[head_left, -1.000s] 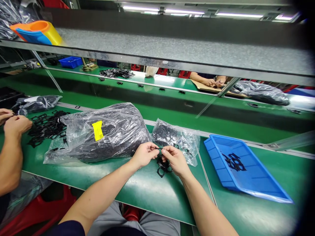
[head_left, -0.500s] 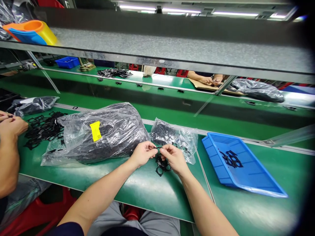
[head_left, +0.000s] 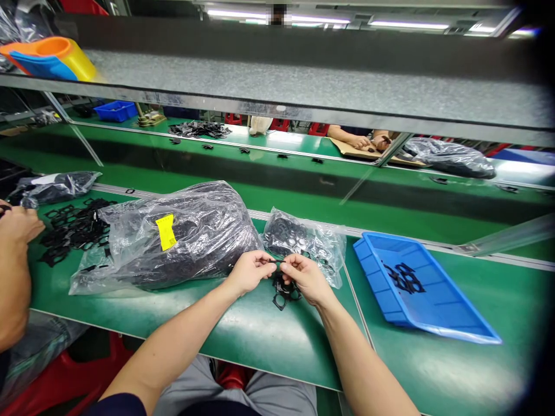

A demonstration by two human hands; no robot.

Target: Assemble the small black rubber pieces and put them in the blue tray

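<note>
My left hand (head_left: 251, 271) and my right hand (head_left: 304, 277) meet over the green bench, fingertips pinched close together. Between them they hold a small thin black part (head_left: 278, 262), mostly hidden by the fingers. Just below lie a few black ring-shaped plastic parts (head_left: 281, 299) on the bench. A clear bag of black ring parts (head_left: 299, 237) rests right behind my hands. To the left of my left hand is a large clear bag (head_left: 208, 231) full of dark parts, with a yellow label on it.
A blue tray (head_left: 455, 306) with several black parts stands on the right. At the left, a co-worker's hand (head_left: 19, 222) is beside a pile of black parts (head_left: 78, 228). A metal shelf (head_left: 281, 110) crosses above the bench; across the belt another person's hands work over cardboard (head_left: 342, 147).
My hands stay pinched on the small black part, almost unmoved. The view has shifted slightly. The co-worker's hand at the left has moved a little to the left.
</note>
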